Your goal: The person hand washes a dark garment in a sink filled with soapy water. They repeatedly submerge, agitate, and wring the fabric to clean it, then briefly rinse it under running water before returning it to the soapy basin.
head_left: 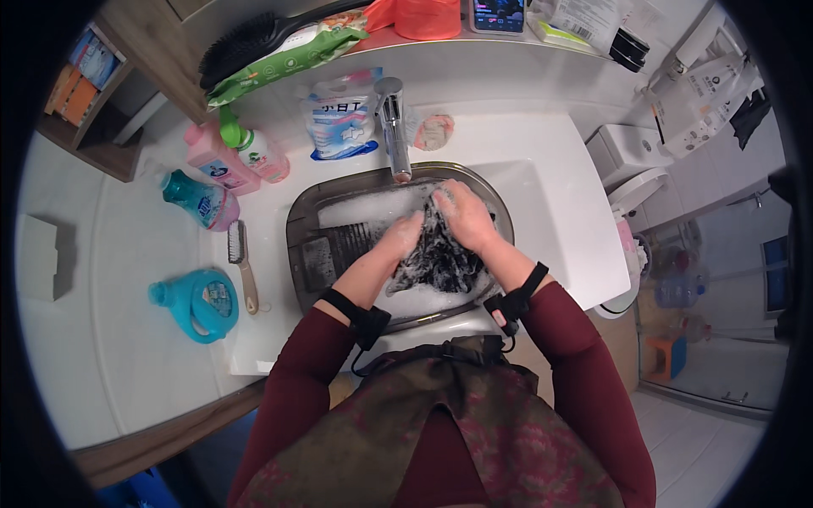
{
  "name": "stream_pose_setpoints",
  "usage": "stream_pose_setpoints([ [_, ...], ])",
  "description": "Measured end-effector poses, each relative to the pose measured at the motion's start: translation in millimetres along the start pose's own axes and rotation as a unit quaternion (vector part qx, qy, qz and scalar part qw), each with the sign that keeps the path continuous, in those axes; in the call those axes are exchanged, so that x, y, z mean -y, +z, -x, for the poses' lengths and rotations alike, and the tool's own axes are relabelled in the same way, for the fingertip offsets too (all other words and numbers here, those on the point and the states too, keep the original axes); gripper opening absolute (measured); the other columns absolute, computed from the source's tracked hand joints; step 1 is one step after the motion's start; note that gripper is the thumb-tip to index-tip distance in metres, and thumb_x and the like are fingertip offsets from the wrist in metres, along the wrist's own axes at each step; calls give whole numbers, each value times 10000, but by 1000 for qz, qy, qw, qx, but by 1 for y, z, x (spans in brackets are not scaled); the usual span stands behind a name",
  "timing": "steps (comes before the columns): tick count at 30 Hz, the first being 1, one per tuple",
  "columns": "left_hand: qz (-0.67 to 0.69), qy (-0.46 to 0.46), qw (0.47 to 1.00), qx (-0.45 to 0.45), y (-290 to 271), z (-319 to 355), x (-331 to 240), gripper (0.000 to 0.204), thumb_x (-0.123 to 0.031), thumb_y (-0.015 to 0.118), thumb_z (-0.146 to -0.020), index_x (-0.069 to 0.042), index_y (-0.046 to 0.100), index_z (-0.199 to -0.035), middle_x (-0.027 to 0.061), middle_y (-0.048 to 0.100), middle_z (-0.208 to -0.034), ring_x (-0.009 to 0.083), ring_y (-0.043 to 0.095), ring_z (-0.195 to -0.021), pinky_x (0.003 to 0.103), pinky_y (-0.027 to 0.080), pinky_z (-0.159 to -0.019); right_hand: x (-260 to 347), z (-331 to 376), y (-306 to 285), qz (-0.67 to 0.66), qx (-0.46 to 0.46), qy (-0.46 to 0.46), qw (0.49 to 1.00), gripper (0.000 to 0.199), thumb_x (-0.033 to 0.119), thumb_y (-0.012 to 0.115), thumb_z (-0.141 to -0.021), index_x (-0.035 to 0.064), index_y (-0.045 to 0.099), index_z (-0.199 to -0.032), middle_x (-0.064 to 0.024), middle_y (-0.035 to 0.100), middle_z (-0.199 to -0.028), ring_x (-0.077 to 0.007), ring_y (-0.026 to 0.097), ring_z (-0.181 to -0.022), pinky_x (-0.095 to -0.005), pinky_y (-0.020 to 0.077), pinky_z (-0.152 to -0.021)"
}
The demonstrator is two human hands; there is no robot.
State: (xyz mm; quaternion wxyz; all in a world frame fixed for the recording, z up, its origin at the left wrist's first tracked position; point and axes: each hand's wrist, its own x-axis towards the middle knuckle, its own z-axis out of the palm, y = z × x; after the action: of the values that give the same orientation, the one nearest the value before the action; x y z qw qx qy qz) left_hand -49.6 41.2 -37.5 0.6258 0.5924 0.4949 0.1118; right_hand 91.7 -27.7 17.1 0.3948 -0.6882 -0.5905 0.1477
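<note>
Two bare hands of mine work at the centre of the head view, both clamped on a wet, dark cloth (440, 261) coated in white suds. My left hand (405, 234) is curled against the cloth's left side; my right hand (465, 213) grips its upper part, a little farther from me. The hands are close but apart, with cloth showing between them. Foam hides some of the fingertips.

The cloth lies inside a grey, see-through basin (293, 222), on the right of a dark ridged washboard (343, 247). Foam (349, 205) spreads around them. The basin sits over a white sink (532, 190), and a chrome tap (392, 123) reaches over its far rim.

To my left, near the basin, are a scrubbing brush (246, 269) with a pale handle and a teal jug (201, 305). Farther up stand a teal-capped bottle (203, 201), a pink bottle (218, 161) and a green-topped bottle (261, 156). A white-and-blue bag (340, 123) stands left of the tap. On the shelf above lie a black hairbrush (254, 38), a green packet (292, 65) and a phone (498, 15).
</note>
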Motion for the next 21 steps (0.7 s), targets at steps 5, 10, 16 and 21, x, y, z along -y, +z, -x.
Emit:
stream_pose_setpoints([
  [5, 292, 7, 953, 77, -16, -23, 26, 336, -270, 427, -1039, -109, 642, -1241, 73, 671, -1102, 152, 610, -999, 318, 487, -924, 20, 24, 16, 4, 62, -96, 993, 345, 317, 610, -936, 100, 579, -1201, -180, 533, -1215, -416, 627, -1003, -481, 539, -840],
  [10, 194, 75, 977, 52, -7, -36, 21, 391, -286, 381, -1087, -62, 557, -1355, 55, 646, -1217, 132, 622, -1057, 290, 509, -913, 0, -4, 3, -105, -2, 77, 992, 513, 394, 648, -940, 20, 535, -1272, -238, 606, -1226, -403, 611, -1125, -423, 487, -971],
  [16, 117, 81, 967, 210, -85, 9, -42, 440, -386, 647, -977, 19, 710, -1138, 49, 721, -1013, 105, 654, -888, 268, 523, -829, -36, -4, -33, -332, 430, 157, 825, 886, 314, 825, -808, 7, 368, -1502, -95, 548, -1403, -181, 505, -1272, -342, 365, -1123],
  [21, -87, 171, 939, 285, -100, 47, -80, 356, -208, 787, -854, 14, 717, -1123, 16, 719, -1030, 61, 598, -936, 251, 486, -862, -17, -7, -27, -209, 573, 141, 780, 574, 278, 848, -768, 2, 647, -1230, -64, 703, -1149, -172, 627, -1050, -311, 466, -973],
])
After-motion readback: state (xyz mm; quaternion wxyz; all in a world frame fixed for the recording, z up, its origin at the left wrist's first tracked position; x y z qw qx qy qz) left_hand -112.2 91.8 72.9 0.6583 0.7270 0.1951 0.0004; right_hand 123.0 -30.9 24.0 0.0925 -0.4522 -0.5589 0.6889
